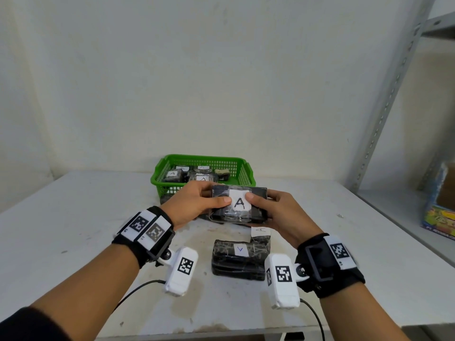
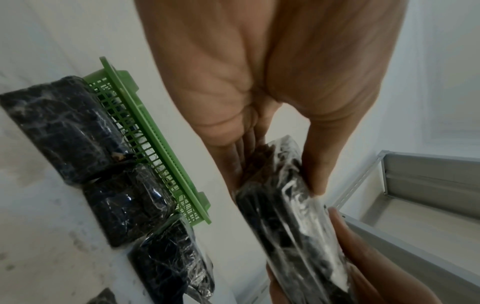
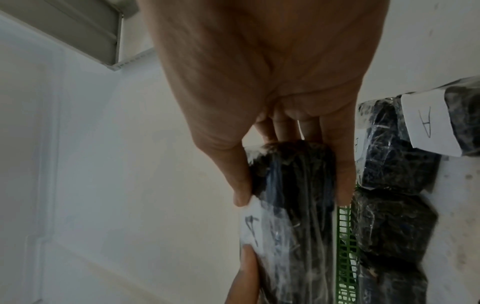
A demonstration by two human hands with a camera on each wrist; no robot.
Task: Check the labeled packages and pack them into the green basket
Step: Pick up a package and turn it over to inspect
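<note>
Both hands hold up a black plastic-wrapped package [image 1: 256,205] [image 2: 288,222] [image 3: 293,185] above the table, its white label marked "A" [image 1: 240,203] facing me. My left hand [image 1: 197,203] grips its left end, thumb on the front. My right hand [image 1: 275,210] grips the right end, thumb by the label. The green basket [image 1: 170,166] [image 2: 145,131] stands just behind, with several labeled black packages inside. Two more packages lie on the table below: one with a small label [image 1: 238,259] and one marked "A" [image 1: 262,233] [image 3: 428,127].
The white table [image 1: 73,230] is stained near the middle. Another package lies beside the basket's near wall [image 2: 64,127]. A grey metal shelf [image 1: 403,212] stands at the right with a colourful box [image 1: 440,212] on it. A white wall rises behind the basket.
</note>
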